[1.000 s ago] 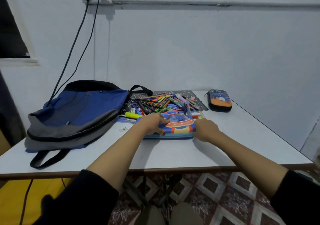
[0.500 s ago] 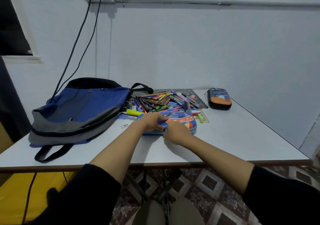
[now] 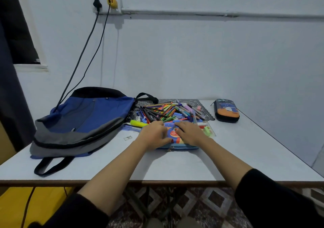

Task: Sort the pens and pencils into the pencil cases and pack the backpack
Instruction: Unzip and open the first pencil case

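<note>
A blue pencil case with a rocket picture (image 3: 174,135) lies flat in the middle of the white table (image 3: 175,164). My left hand (image 3: 154,134) rests on its left half and my right hand (image 3: 189,132) on its right half, fingers pressed on the lid. Behind it lies a heap of coloured pens and pencils (image 3: 168,111) on a dark patterned mat. A yellow highlighter (image 3: 137,123) sits left of the case. A second, black and orange pencil case (image 3: 226,110) lies at the back right. The blue and grey backpack (image 3: 82,120) lies flat on the left.
Two cables (image 3: 82,55) hang from a wall socket (image 3: 106,3) down behind the backpack. A small scrap (image 3: 128,138) lies on the table left of the case. The wall runs close behind the table, and the table's right edge slants away.
My right hand moved from the case's near edge up onto its lid beside my left hand. The case sits slightly turned and its front zipper edge now shows.
</note>
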